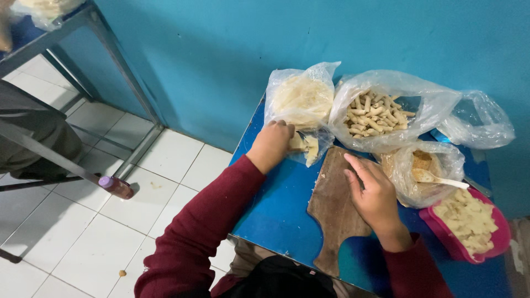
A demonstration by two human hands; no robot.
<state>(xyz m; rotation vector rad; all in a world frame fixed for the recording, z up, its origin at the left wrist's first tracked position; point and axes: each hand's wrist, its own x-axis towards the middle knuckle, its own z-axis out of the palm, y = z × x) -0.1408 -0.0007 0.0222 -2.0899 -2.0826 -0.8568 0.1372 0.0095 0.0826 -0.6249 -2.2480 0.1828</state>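
My left hand (272, 144) reaches into the mouth of a clear plastic bag of pale thin dough sheets (301, 99) and grips a sheet at the bag's opening (305, 145). My right hand (371, 190) rests flat, fingers apart, on a brown wooden cutting board (334, 212) lying on the blue table (276, 209). It holds nothing.
A clear bag of small rolled pastry sticks (375, 113) lies behind the board. Right of it are a bag of brown filling with a white spoon (428, 175), a pink tub of pale chunks (469, 221) and an empty bag (477, 121). A small bottle (116, 186) lies on the tiled floor.
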